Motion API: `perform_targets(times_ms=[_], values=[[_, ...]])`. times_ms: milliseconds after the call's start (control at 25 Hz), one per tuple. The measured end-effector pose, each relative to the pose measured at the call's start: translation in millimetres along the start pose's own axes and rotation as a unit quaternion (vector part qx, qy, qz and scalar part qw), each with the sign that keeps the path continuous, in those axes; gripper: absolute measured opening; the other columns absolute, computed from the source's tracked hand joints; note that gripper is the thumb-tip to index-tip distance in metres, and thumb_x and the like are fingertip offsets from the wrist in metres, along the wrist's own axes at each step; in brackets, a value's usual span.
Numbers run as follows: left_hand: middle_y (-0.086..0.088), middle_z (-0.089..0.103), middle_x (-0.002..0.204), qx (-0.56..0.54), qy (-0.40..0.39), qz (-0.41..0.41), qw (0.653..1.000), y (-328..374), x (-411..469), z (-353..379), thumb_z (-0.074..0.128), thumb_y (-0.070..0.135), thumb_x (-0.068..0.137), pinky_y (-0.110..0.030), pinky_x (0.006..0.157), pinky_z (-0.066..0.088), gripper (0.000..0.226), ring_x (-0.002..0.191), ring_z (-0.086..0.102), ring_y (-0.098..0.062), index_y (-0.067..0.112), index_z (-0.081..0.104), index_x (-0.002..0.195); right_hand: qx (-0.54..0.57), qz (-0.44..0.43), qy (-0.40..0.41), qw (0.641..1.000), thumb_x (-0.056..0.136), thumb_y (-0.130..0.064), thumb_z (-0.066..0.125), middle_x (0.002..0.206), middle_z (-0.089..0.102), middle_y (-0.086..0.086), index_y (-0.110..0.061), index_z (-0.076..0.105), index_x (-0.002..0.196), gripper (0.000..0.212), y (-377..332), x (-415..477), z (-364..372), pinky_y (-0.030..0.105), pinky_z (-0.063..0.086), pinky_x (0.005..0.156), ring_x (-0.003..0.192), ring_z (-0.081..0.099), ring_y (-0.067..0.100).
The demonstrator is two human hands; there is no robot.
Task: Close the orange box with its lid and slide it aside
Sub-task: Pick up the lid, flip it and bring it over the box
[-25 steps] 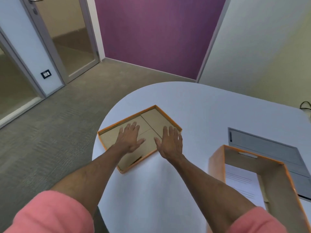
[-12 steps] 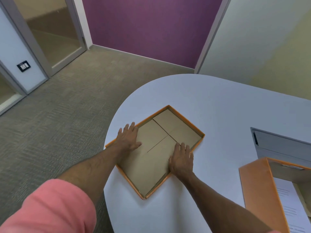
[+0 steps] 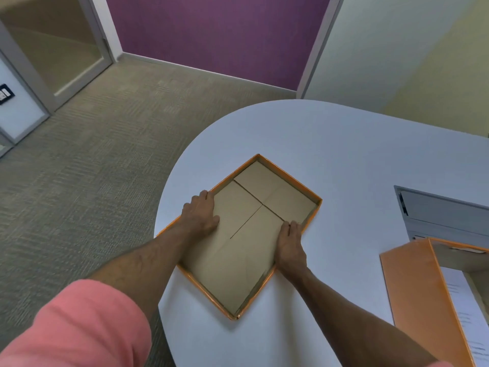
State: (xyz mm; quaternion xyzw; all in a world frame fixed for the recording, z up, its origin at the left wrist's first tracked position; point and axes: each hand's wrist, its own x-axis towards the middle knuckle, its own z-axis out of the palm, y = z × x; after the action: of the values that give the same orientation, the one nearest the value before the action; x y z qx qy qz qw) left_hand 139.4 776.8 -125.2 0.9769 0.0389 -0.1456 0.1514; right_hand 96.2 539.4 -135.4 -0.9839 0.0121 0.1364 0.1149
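The orange lid (image 3: 275,197) lies upside down on the white table (image 3: 344,160), its brown cardboard inside facing up, turned like a diamond near the table's left edge. My left hand (image 3: 199,215) grips the lid's left rim, fingers curled over the edge. My right hand (image 3: 289,241) holds the right rim, thumb inside and fingers along the outer wall. The open orange box (image 3: 412,290) stands at the right edge of the view with printed white paper inside; part of it is cut off by the frame.
A grey flat case or laptop (image 3: 444,215) lies behind the orange box at the right. The table's rounded edge drops to carpeted floor (image 3: 92,168) on the left. Purple and pale walls stand beyond.
Both hands went from lying flat inside the lid to gripping its opposite rims. The view has swung left, so the lid sits more central and the box further right.
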Motion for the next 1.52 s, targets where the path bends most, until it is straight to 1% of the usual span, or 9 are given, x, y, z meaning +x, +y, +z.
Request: perform_targets(times_ms=[240,360,520,680,840,1080,1280,1400,1520], values=[[-0.012,0.049,0.13,0.002,0.057,-0.053,0.997,4.9,-18.2,11.0,0.056,0.034,0.09,-0.043,0.094,0.048,0.058,0.114,0.053,-0.028,0.011,0.034,0.137,0.028,-0.095,-0.025,0.995,0.101,-0.013,0.034,0.163,-0.003,0.009,-0.013,0.017,0.151,0.053,15.5,18.5,-13.3,0.046,0.025,0.119,0.151,-0.004,0.025],[-0.013,0.047,0.132,-0.015,0.056,-0.073,0.996,8.2,-20.9,15.1,0.056,0.03,0.091,-0.042,0.095,0.047,0.056,0.118,0.051,-0.028,0.008,0.034,0.137,0.089,-0.025,0.038,0.995,0.102,-0.033,0.03,0.163,0.009,-0.001,-0.021,0.014,0.152,0.055,14.5,13.6,-9.6,0.044,0.023,0.119,0.149,0.014,0.021],[-0.015,0.051,0.128,-0.097,0.055,-0.117,0.987,18.1,-17.8,15.8,0.049,0.014,0.096,-0.041,0.094,0.048,0.038,0.115,0.053,-0.029,0.006,0.04,0.132,0.126,0.119,0.076,0.982,0.09,-0.002,0.042,0.14,0.035,0.021,0.0,0.029,0.14,0.052,12.2,-1.8,0.2,0.045,0.048,0.092,0.124,0.04,0.036],[-0.016,0.055,0.119,-0.145,0.054,-0.123,0.98,16.8,-22.0,14.7,0.046,0.0,0.094,-0.041,0.09,0.052,0.029,0.106,0.057,-0.028,0.005,0.044,0.123,0.19,0.195,0.027,0.962,0.088,0.007,0.04,0.118,0.054,0.019,0.003,0.046,0.115,0.028,18.2,0.0,-2.9,0.036,0.045,0.077,0.103,0.057,0.033],[-0.016,0.056,0.112,-0.175,0.059,-0.131,0.974,20.9,-30.1,7.5,0.045,-0.004,0.093,-0.038,0.082,0.052,0.023,0.093,0.055,-0.025,0.005,0.047,0.114,0.207,0.172,0.037,0.962,0.087,0.007,0.04,0.111,0.056,0.017,0.0,0.047,0.109,0.024,31.0,3.4,-23.1,0.034,0.044,0.07,0.087,0.054,0.026],[-0.017,0.062,0.108,-0.239,0.125,-0.07,0.96,81.6,-41.0,-40.6,0.046,-0.002,0.093,-0.047,0.086,0.057,0.02,0.097,0.062,-0.031,0.001,0.055,0.11,0.213,0.135,0.115,0.961,0.088,0.006,0.039,0.115,0.055,0.02,0.002,0.049,0.113,0.027,77.1,1.5,-99.4,0.043,0.05,0.081,0.101,0.058,0.035],[-0.016,0.065,0.108,-0.258,0.18,0.003,0.949,171.7,-65.4,-76.7,0.055,0.003,0.092,-0.033,0.079,0.051,0.021,0.091,0.059,-0.023,0.001,0.058,0.112,0.23,0.123,0.169,0.951,0.09,0.007,0.037,0.119,0.053,0.021,0.003,0.048,0.118,0.03,138.7,-20.2,-178.3,0.04,0.046,0.077,0.1,0.056,0.036],[-0.017,0.066,0.107,-0.261,0.204,0.032,0.943,227.5,-84.4,-85.7,0.058,0.005,0.089,-0.036,0.082,0.051,0.023,0.093,0.061,-0.026,0.0,0.061,0.112,0.242,0.115,0.195,0.943,0.088,0.009,0.037,0.115,0.055,0.023,0.005,0.05,0.111,0.027,183.7,-37.4,-216.9,0.038,0.046,0.074,0.092,0.053,0.034],[-0.013,0.069,0.104,-0.274,0.222,0.065,0.933,277.6,-106.0,-85.0,0.063,0.012,0.086,-0.037,0.084,0.055,0.026,0.094,0.065,-0.026,0.002,0.065,0.11,0.258,0.119,0.209,0.936,0.087,0.01,0.038,0.117,0.055,0.024,0.006,0.052,0.112,0.029,234.5,-57.3,-241.3,0.041,0.05,0.079,0.1,0.056,0.038]])
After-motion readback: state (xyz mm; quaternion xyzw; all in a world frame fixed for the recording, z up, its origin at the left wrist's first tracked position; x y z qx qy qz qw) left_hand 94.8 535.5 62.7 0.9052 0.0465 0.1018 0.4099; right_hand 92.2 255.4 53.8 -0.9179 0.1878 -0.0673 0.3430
